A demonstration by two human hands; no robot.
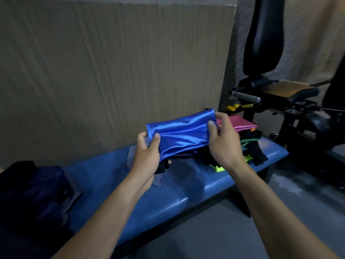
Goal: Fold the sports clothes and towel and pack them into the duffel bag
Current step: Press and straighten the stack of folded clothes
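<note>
A shiny blue garment [182, 134], folded into a thick bundle, is held up above the blue padded bench [164, 199]. My left hand [147, 156] grips its left end, thumb on top. My right hand [223, 139] grips its right end with thumb and fingers. Behind the right hand lies a pile of clothes [248, 146]: a folded pink piece [240, 123] on top, black and neon-green pieces below. A dark duffel bag [35, 191] sits at the bench's left end. Some black fabric hangs under the blue bundle.
A cardboard sheet [112, 71] stands against the wall behind the bench. Black gym equipment [280, 90] with a padded seat and a grey handle fills the right side. Grey floor [224, 230] lies in front of the bench.
</note>
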